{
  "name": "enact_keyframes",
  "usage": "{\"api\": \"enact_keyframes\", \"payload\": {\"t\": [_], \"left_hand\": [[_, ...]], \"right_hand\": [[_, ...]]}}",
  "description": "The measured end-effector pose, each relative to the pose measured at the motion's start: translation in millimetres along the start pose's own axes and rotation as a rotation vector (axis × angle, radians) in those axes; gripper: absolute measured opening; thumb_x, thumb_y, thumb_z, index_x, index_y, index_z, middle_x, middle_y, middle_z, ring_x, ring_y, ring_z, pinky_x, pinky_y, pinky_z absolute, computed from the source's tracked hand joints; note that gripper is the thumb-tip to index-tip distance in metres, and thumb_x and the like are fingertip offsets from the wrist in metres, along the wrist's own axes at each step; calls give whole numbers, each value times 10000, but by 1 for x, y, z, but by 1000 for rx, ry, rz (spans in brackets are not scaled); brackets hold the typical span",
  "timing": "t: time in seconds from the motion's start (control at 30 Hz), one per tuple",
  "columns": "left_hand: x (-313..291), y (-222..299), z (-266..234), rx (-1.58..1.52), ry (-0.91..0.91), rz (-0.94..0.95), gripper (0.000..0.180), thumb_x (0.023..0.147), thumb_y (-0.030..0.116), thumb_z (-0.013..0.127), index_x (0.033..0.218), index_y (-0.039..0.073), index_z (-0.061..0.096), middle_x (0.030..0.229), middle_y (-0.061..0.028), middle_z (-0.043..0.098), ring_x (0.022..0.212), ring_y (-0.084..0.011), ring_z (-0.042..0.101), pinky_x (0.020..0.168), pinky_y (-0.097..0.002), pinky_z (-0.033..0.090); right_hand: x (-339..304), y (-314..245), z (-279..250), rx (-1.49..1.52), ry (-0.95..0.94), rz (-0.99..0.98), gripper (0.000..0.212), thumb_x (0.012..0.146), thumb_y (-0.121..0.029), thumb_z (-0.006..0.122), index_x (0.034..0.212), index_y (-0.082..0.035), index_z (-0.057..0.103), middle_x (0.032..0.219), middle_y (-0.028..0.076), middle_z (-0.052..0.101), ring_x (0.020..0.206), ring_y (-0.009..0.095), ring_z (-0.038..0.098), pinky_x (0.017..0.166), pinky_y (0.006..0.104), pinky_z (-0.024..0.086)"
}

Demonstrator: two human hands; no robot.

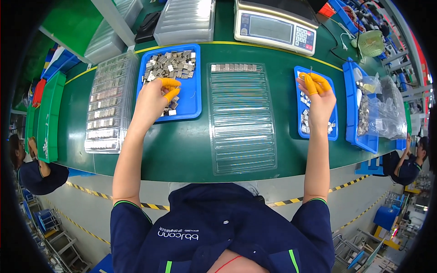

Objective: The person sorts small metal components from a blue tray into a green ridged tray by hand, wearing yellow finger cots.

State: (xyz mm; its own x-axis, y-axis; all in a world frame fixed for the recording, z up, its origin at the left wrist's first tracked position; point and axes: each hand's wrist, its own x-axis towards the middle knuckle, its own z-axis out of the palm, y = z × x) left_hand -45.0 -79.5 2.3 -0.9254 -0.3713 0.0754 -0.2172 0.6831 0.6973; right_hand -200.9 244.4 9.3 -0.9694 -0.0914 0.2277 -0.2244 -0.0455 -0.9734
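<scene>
My left hand (156, 98), yellow finger cots on its fingertips, is over a blue tray (187, 101) heaped with small silver metal connector shells (170, 65). Its thumb and fingers curl together in a pinch; what is between them is too small to name. On the right, my right hand (320, 98), also in yellow finger cots, is raised over a smaller blue tray (336, 129) of small white and silver parts (304, 113). These fingers are pinched too, with a thin dark tip showing above them. Between the hands lies a clear slotted plastic tray (243, 127); a row of metal shells (234, 68) fills its far slot.
At the left stands a stack of clear trays filled with metal parts (107, 109), beside a green bin (51, 116). Empty clear trays (185, 20) and a digital scale (275, 29) stand at the back. A blue bin with plastic bags (362, 109) is far right. Other people sit at both sides.
</scene>
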Motion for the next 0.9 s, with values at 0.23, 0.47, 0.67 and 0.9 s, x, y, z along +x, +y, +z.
{"api": "enact_keyframes", "payload": {"t": [0.23,0.47,0.67,0.9], "left_hand": [[-14,8,12,-351,56,-51,185,744,28,670,922,-8,634,821,-63,645,747,-126,596,695,-241,469],[-36,43,40,-928,209,-134,229,775,29,664,994,-13,615,880,-69,636,817,-134,606,731,-230,460],[-51,62,56,-1348,44,-293,209,787,0,641,991,-25,602,929,-100,641,869,-193,633,776,-253,498],[-56,67,73,-1141,126,-256,219,735,-40,673,951,-36,635,912,-109,657,841,-151,622,785,-250,490]], "right_hand": [[-27,-8,44,208,-276,363,252,841,-35,580,1079,40,543,964,148,623,850,217,635,734,293,535],[-60,-14,76,250,-437,274,221,795,3,630,995,85,586,900,167,638,787,237,654,739,313,538],[-72,0,79,195,-475,235,226,781,17,641,1005,45,623,959,112,645,858,174,631,818,275,500],[-79,-1,79,166,-470,283,206,757,14,663,962,18,650,937,98,650,896,181,608,842,285,478]]}}
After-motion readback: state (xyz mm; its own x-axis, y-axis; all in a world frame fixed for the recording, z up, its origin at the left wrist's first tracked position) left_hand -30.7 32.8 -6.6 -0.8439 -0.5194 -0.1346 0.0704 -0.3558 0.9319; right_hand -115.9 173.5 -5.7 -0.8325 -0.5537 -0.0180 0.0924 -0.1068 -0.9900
